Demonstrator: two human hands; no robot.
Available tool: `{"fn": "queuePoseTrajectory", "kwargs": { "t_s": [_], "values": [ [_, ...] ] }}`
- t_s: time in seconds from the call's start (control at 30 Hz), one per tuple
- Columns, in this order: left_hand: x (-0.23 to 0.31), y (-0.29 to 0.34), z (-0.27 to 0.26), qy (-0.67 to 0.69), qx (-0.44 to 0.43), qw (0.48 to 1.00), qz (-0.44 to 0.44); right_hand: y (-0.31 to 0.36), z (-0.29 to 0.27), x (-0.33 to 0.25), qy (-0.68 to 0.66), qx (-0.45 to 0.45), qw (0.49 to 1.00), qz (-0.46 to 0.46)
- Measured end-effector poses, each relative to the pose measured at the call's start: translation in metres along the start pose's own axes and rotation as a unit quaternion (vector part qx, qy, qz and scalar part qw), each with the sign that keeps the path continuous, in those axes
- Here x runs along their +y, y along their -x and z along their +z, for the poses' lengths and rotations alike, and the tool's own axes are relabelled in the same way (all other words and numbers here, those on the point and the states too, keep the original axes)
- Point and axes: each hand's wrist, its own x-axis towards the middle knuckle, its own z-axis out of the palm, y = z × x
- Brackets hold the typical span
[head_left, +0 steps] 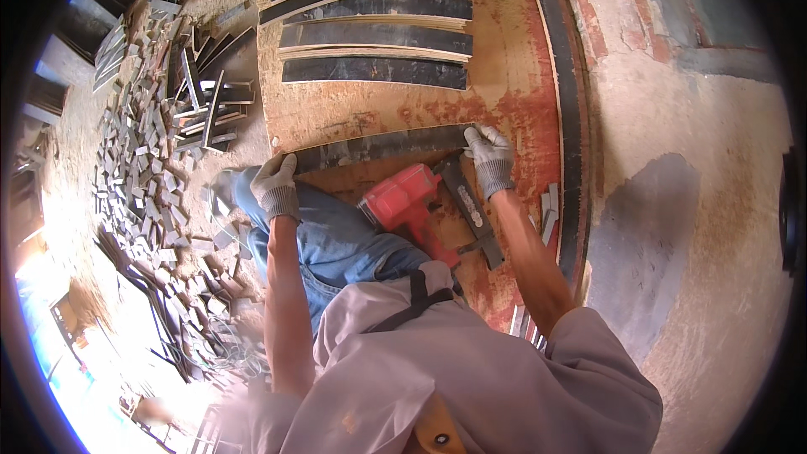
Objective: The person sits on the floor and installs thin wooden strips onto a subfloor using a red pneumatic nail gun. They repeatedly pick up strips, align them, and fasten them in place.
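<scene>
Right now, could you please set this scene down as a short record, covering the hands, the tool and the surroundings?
Left hand: gloved, holding the left end of a dark strip
Right hand: gloved, holding the strip's right end
Strip: long, slightly curved, spanning between both hands
Tool: red and black nail gun, lying near the person's leg, held by neither hand
Beyond the hands: more dark strips on a wooden board
Left side: many small blocks, scattered
</scene>
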Motion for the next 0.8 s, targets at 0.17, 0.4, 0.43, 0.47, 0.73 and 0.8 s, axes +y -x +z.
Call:
{"fn": "queuePoseTrajectory", "kwargs": {
  "t_s": [0.17, 0.4, 0.43, 0.47, 0.73, 0.8],
  "values": [
    [-0.002, 0.002, -0.005, 0.02, 0.005, 1.0, -0.022, 0.008, 0.012, -0.003, -0.013, 0.031, 0.999, 0.017],
    [-0.015, -0.003, -0.007, 0.037, -0.003, 0.998, -0.047, 0.007, 0.008, 0.004, -0.026, 0.037, 0.999, 0.017],
    [-0.018, -0.004, -0.007, 0.043, -0.002, 0.998, -0.051, 0.007, 0.007, 0.006, -0.032, 0.032, 0.999, 0.022],
    [-0.02, -0.005, -0.008, 0.058, -0.001, 0.996, -0.061, 0.007, 0.005, 0.008, -0.037, 0.028, 0.999, 0.026],
    [-0.023, -0.003, -0.007, 0.1, -0.002, 0.994, -0.045, 0.007, 0.003, 0.011, -0.029, 0.023, 0.999, 0.002],
    [-0.023, -0.004, -0.006, 0.095, 0.001, 0.994, -0.056, 0.006, 0.0, 0.016, -0.036, 0.022, 0.999, -0.013]
  ]
}}
